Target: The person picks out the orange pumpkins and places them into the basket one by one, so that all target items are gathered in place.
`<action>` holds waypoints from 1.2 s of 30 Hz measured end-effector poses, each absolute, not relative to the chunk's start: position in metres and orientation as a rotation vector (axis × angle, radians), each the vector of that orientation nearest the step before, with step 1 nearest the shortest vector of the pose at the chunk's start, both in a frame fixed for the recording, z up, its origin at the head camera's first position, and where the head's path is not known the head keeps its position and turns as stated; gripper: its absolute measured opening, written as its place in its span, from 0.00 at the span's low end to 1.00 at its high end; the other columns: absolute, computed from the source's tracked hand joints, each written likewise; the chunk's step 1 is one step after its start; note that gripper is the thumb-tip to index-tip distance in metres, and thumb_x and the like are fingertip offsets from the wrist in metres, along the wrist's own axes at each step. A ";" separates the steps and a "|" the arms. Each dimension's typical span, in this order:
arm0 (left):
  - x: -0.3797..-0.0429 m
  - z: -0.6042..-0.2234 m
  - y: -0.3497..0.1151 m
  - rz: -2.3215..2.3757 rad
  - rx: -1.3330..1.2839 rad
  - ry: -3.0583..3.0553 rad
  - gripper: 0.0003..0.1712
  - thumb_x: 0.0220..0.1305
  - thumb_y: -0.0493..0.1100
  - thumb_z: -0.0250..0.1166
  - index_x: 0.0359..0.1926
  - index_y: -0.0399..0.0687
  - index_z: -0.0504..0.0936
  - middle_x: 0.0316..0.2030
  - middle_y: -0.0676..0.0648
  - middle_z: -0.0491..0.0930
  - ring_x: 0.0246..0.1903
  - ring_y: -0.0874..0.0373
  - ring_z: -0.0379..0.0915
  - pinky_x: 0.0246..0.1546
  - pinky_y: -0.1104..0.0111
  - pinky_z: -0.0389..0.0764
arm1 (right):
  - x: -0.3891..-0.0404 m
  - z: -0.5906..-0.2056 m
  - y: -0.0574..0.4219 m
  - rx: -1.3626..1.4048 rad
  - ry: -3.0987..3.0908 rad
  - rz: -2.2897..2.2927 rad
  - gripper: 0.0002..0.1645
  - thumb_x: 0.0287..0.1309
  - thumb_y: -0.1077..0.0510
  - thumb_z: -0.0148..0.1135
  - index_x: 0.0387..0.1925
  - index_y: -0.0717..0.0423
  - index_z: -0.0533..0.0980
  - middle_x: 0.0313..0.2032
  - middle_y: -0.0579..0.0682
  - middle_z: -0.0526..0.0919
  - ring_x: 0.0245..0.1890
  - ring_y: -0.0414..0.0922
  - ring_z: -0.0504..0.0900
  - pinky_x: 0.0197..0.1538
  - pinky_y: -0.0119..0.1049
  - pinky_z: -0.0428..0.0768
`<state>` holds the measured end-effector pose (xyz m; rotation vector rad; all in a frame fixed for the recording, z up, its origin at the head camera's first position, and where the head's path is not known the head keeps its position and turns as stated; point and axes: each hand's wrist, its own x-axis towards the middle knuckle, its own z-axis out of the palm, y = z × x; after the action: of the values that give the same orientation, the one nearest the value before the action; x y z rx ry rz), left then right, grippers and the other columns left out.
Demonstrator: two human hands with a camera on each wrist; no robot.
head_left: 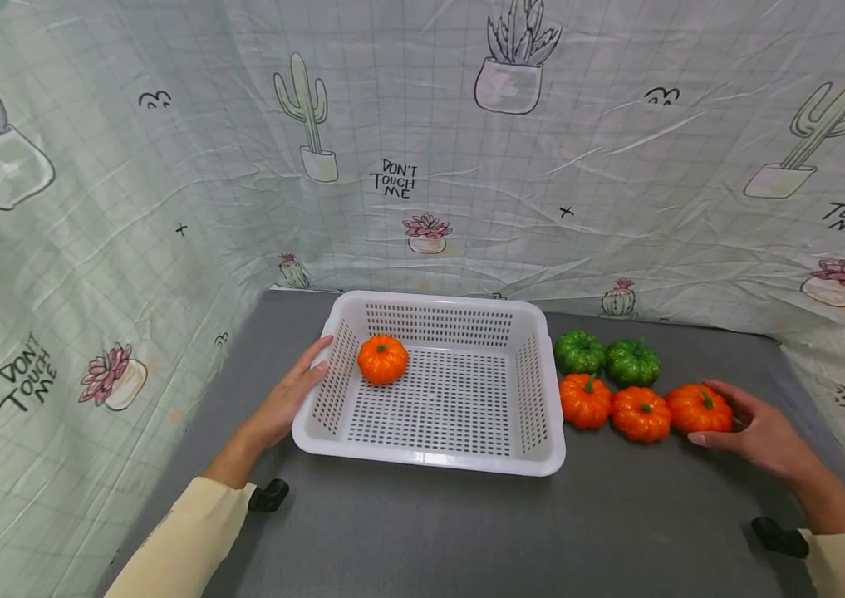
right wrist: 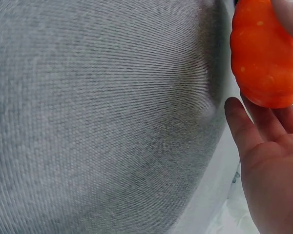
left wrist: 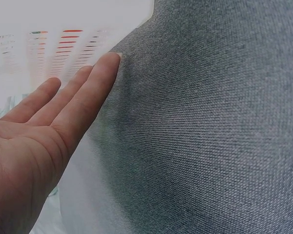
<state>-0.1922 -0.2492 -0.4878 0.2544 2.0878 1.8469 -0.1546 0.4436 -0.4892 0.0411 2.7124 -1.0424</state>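
A white perforated plastic basket (head_left: 429, 457) stands on the grey table, with one small orange pumpkin (head_left: 383, 360) inside at its left. My left hand (head_left: 291, 403) rests against the basket's left side; in the left wrist view its fingers (left wrist: 88, 100) lie nearly straight along the outer wall. Off to the right, my right hand (head_left: 769, 436) holds the rightmost orange pumpkin (head_left: 697, 408), thumb on the near side and fingers behind. The right wrist view has that pumpkin (right wrist: 263, 58) between thumb and fingers, close over the grey cloth.
Two more orange pumpkins (head_left: 641, 414) sit in a row between the basket and my right hand. Behind them are two green pumpkins (head_left: 633, 362), near the basket's right wall. A printed cactus curtain (head_left: 422, 124) hangs behind the grey table (head_left: 467, 531) and along both sides.
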 end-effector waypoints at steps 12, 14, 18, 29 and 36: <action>-0.192 -0.486 -0.248 1.835 0.261 2.099 0.35 0.85 0.55 0.41 0.85 0.63 0.40 0.80 0.31 0.53 0.62 0.33 0.72 0.50 0.62 0.84 | -0.152 -0.477 0.444 0.035 2.724 -1.016 0.59 0.63 0.45 0.74 0.83 0.52 0.49 0.79 0.74 0.51 0.71 0.77 0.58 0.50 0.28 0.70; -0.192 -0.485 -0.248 1.835 0.262 2.099 0.35 0.85 0.55 0.41 0.85 0.63 0.40 0.80 0.31 0.53 0.62 0.34 0.72 0.50 0.62 0.84 | -0.152 -0.476 0.443 0.029 2.733 -1.024 0.58 0.63 0.46 0.74 0.83 0.53 0.50 0.78 0.75 0.52 0.70 0.76 0.59 0.46 0.21 0.69; -0.192 -0.485 -0.248 1.829 0.262 2.101 0.35 0.86 0.55 0.41 0.84 0.64 0.40 0.79 0.31 0.53 0.62 0.35 0.73 0.50 0.61 0.85 | -0.152 -0.475 0.442 0.010 2.756 -1.023 0.57 0.62 0.47 0.75 0.83 0.52 0.52 0.78 0.73 0.54 0.69 0.68 0.64 0.41 0.15 0.67; -0.192 -0.487 -0.249 1.840 0.257 2.091 0.35 0.86 0.55 0.41 0.85 0.63 0.40 0.78 0.29 0.56 0.60 0.38 0.76 0.48 0.62 0.85 | -0.150 -0.467 0.440 -0.032 2.785 -1.032 0.54 0.63 0.48 0.74 0.82 0.45 0.55 0.78 0.59 0.58 0.59 0.26 0.68 0.43 0.15 0.71; -0.193 -0.488 -0.248 1.854 0.283 2.082 0.35 0.86 0.55 0.40 0.85 0.62 0.41 0.79 0.29 0.54 0.63 0.34 0.72 0.50 0.61 0.85 | -0.149 -0.462 0.439 -0.069 2.794 -1.080 0.53 0.62 0.50 0.75 0.81 0.44 0.58 0.64 0.22 0.60 0.48 0.11 0.59 0.43 0.15 0.72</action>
<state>-0.1932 -0.2484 -0.4881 0.2830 2.0823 1.8543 -0.1489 0.4389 -0.4623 -0.0688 2.7936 -1.0804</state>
